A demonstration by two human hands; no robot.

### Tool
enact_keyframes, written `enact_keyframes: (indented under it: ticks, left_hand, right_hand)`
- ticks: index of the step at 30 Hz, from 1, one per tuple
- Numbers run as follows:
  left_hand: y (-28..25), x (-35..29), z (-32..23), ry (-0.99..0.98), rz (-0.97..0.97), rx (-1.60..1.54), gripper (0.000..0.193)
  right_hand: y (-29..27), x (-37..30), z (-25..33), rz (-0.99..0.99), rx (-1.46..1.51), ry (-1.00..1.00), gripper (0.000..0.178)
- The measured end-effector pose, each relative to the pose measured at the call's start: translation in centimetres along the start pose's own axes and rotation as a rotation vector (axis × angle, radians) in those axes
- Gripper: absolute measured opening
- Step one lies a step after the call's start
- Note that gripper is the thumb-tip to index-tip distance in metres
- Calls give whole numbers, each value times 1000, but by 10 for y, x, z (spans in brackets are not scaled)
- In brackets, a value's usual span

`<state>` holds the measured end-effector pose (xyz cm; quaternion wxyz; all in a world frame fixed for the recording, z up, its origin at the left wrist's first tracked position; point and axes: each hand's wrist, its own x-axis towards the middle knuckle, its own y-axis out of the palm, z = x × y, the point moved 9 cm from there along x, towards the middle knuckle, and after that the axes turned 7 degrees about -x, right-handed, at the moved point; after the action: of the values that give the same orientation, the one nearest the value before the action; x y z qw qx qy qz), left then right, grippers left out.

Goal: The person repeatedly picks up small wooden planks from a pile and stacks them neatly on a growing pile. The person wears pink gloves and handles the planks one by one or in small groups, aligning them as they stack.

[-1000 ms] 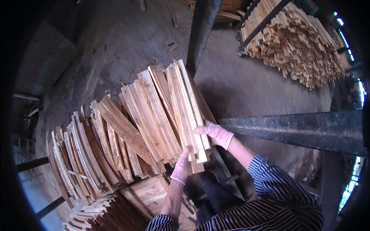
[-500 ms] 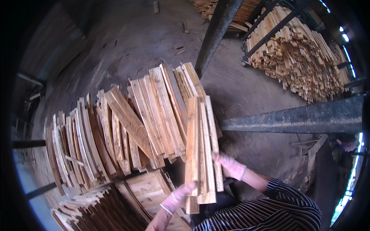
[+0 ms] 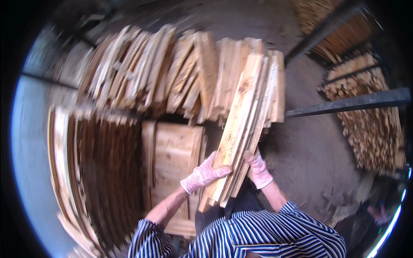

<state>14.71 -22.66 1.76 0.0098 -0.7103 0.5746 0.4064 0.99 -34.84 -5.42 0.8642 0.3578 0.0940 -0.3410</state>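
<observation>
Between my two gloved hands is a bundle of several wooden boards (image 3: 239,124), tilted with its near ends over my lap. My left hand (image 3: 205,173) grips its left side, thumb laid over the top board. On the opposite side, my right hand (image 3: 258,169) closes round the edge, its fingertips partly hidden by the boards. The bundle's far ends overlap a long row of loose boards (image 3: 144,69) beyond it. Both gloves are pale pink.
A stack of dark-edged boards (image 3: 109,172) stands at the lower left, beside a wooden panel (image 3: 172,159). A dark metal beam (image 3: 348,102) crosses at the right. Behind it is a large lumber pile (image 3: 370,129). A person's hand (image 3: 379,214) shows faintly at the lower right.
The view has swung, so the scene sits differently in the picture. The bundle now slants up to the right, and my left hand has shifted from its near end onto its left side.
</observation>
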Motion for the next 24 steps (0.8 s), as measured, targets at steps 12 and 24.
enact_keyframes:
  ticks: [12, 24]
  left_hand:
    - [-142, -323, 29, 362, -778, 249, 103]
    - [-327, -260, 300, 586, -793, -67, 76]
  right_hand:
    - [329, -68, -145, 815, -957, 128, 85]
    - [330, 34, -438, 1377, -1115, 153, 109]
